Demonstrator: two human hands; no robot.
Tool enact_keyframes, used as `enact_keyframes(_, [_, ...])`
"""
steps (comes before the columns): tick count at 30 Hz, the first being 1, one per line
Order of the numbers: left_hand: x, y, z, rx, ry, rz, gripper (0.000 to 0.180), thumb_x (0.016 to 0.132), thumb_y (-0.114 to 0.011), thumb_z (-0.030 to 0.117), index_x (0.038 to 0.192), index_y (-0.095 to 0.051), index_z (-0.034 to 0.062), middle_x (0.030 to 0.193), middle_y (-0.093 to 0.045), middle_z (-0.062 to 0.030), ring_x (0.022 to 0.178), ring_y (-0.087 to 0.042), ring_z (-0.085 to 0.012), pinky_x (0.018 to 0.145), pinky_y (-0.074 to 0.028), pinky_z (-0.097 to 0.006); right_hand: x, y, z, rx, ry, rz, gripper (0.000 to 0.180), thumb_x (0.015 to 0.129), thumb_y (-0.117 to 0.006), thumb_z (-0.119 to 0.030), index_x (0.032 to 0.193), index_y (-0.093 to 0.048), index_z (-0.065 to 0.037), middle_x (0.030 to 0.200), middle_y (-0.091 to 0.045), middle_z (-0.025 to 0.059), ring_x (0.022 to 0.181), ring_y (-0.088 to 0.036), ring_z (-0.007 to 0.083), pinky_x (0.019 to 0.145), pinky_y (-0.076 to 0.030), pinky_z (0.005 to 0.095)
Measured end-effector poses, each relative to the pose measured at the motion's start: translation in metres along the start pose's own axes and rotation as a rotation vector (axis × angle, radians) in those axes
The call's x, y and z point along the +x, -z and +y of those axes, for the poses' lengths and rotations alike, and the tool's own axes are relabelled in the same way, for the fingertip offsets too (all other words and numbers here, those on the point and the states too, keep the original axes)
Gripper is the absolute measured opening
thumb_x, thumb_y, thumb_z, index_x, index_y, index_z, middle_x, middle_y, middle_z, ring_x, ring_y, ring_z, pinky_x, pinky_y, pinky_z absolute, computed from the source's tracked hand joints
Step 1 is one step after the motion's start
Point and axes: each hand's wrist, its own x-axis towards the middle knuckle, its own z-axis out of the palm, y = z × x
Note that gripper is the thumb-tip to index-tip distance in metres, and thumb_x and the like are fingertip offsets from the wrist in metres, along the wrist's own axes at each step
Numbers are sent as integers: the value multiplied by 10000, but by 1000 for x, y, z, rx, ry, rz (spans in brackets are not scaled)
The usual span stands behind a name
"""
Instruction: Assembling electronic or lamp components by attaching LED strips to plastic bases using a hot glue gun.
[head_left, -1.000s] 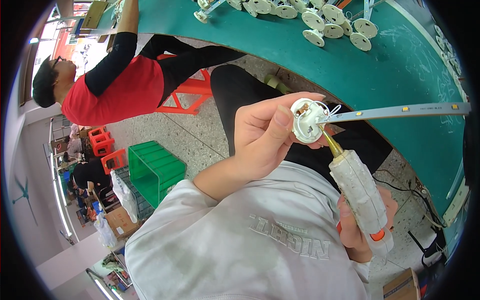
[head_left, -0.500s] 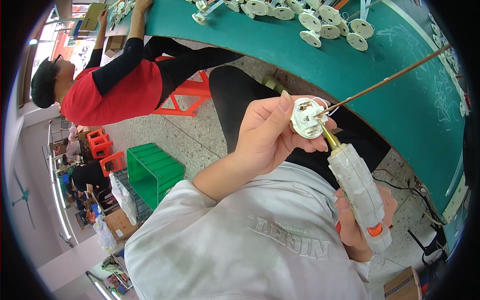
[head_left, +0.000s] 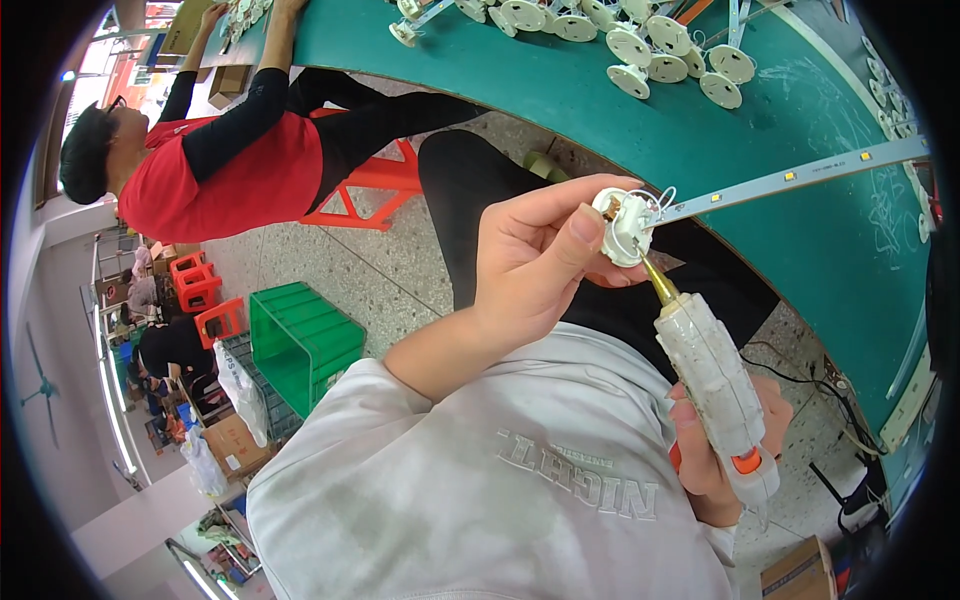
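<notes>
Between the thumb and fingers of my left hand (head_left: 545,245) is a round white plastic end cap (head_left: 622,228) with thin white wires looping from it. A long LED strip (head_left: 790,178) runs from the cap toward the upper right, its face with small yellow chips turned into view. My right hand (head_left: 705,440) is wrapped round a whitish, stained hot glue gun (head_left: 712,370) with an orange part near its lower end. The brass nozzle (head_left: 660,283) points at the cap's lower edge and appears to touch it. Some left fingers are hidden behind the cap.
A green table (head_left: 560,75) curves along the top and right, bearing several white round caps (head_left: 668,38) with strips. At left a person in red (head_left: 230,170) sits on a red stool (head_left: 375,180). A green crate (head_left: 305,345) stands on the floor. Black cables (head_left: 830,395) hang at right.
My left hand has turned the cap, so the strip now shows its broad chip-bearing face instead of its thin edge. The nozzle has come to the cap's lower edge; the glue gun barely moved.
</notes>
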Motion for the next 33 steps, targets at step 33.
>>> enact_keyframes(33, [52,-14,-17,0,-424,83,469,766,-650,-136,1218,-535,-84,1052,-644,-146,782,-607,-98,669,-501,-215,104,54,33,-396,-26,417,348,745,-718,-71,1069,-615,-1,856,-652,78,740,-611,169,712,-482,302])
